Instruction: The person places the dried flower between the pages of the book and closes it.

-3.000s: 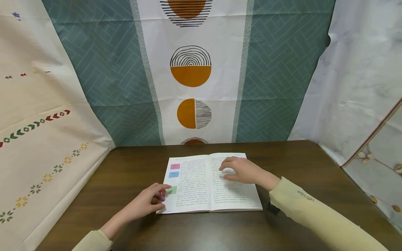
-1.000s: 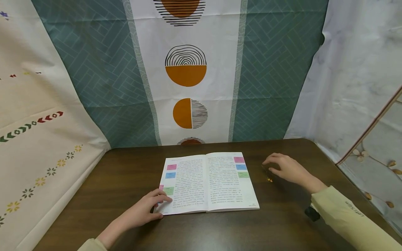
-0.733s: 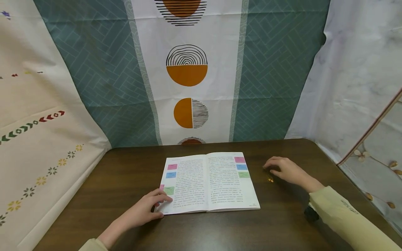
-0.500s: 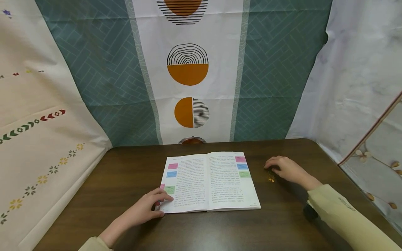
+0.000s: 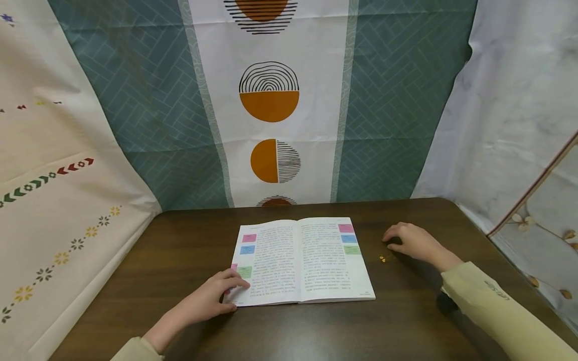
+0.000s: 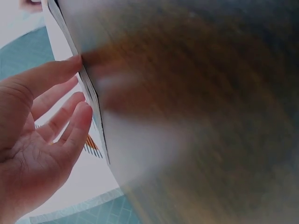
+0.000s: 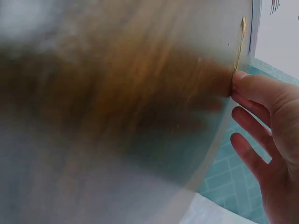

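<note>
An open book [image 5: 276,263] lies on the table, printed text on both pages. Pink, blue and green sticky notes line its outer margins, such as the blue note [image 5: 247,249] on the left page. My left hand [image 5: 209,298] rests at the lower left corner, fingers relaxed on the page and thumb by the near edge. Right of the book, my right hand [image 5: 415,243] is low over the table. In the right wrist view its thumb and forefinger pinch a thin gold strand [image 7: 239,51], with a small gold piece at the end. The strand's other end is hidden by the fingers.
The dark wooden table [image 5: 307,331] extends around the book. A patterned curtain [image 5: 289,120] hangs behind its far edge. Cream cloth [image 5: 90,240] borders the left side, and pale marbled cloth [image 5: 510,130] the right.
My right hand has left the right page and moved right, baring its sticky notes. Lately the gold pieces swung slightly left below it. My left hand has shifted slightly on the page.
</note>
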Motion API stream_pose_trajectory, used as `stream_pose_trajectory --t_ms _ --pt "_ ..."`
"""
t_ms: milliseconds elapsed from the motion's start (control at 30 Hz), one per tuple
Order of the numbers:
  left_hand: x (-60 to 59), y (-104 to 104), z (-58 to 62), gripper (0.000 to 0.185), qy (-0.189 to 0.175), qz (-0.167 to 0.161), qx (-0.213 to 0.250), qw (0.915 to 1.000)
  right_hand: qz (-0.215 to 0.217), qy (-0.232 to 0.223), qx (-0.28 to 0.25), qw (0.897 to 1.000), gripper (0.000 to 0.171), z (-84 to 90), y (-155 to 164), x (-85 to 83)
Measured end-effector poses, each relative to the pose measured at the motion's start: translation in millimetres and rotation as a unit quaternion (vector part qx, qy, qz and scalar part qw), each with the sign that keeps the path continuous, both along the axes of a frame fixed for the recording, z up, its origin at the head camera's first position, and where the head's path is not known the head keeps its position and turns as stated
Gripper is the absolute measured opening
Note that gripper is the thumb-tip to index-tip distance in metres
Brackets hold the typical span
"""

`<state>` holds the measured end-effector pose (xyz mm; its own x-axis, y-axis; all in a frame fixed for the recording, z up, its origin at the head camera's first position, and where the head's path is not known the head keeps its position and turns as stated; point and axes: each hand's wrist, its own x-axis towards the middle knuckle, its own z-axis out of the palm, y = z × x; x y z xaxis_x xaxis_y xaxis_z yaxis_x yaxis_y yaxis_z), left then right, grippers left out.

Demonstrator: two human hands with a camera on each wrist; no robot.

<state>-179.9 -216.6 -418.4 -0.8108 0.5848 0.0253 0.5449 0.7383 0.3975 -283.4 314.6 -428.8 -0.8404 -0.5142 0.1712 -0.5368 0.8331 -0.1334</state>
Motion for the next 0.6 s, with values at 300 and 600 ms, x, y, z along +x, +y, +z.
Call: stream_pose_trajectory --t_ms 300,600 --pt "-0.3 -1 -0.6 0.041 0.007 0.007 -0.009 0.9999 0.002 0.01 -0.003 1.0 0.015 -0.1 7 4.9" --pt "-0.1 0 -1.2 0.042 0.005 0.002 0.017 0.9998 0.002 0.013 -0.016 1.0 0.012 -0.2 19 10.0"
